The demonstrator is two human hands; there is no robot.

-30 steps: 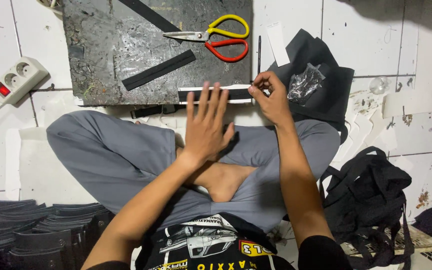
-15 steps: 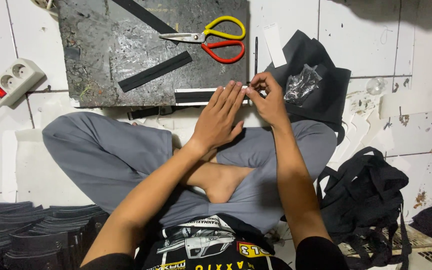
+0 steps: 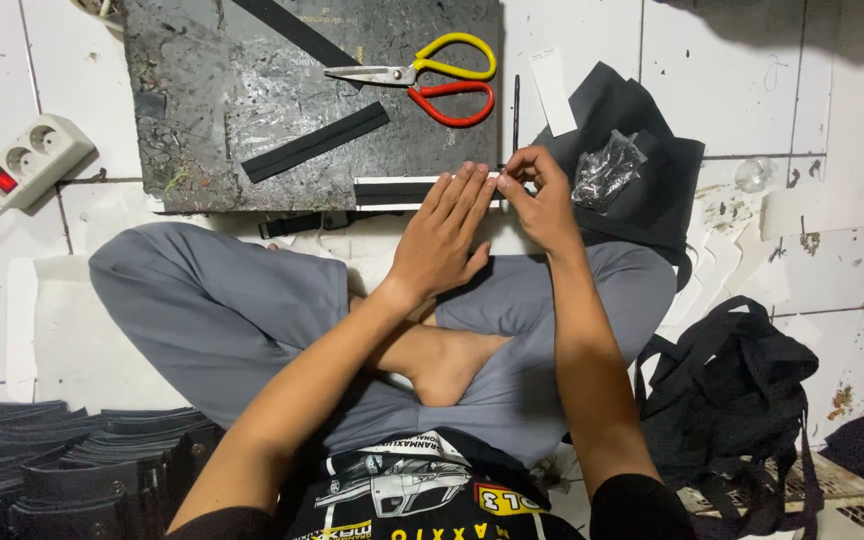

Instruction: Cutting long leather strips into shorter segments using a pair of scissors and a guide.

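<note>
Head view, person seated cross-legged on a tiled floor (image 3: 712,60), a dark slab (image 3: 192,110) serving as worktop at 12 o'clock from the knees. A black strip with white edging (image 3: 392,190) lies along the slab's near edge, long axis running 9 to 3 o'clock. Left hand (image 3: 442,240) rests flat, fingers extended toward 12 to 1 o'clock, fingertips pressing on the strip's right portion; grip wide, nothing enclosed. Right hand (image 3: 542,200) sits at the strip's 3 o'clock end, thumb and forefinger closed to a narrow pinch on that end; whether they hold only the strip or some small part as well cannot be told. The strip thus lies directly under both hands, running off toward 9 o'clock from the left fingertips; the right hand is the nearer to its free end. On the slab at 12 o'clock: scissors with yellow and red handles (image 3: 432,85) and a second black strip (image 3: 317,142) lying on a diagonal. At 3 o'clock of the right hand, a small clear bag of dark parts (image 3: 604,170) on black fabric (image 3: 652,200). A power strip (image 3: 27,160) lies at 9 o'clock.
</note>
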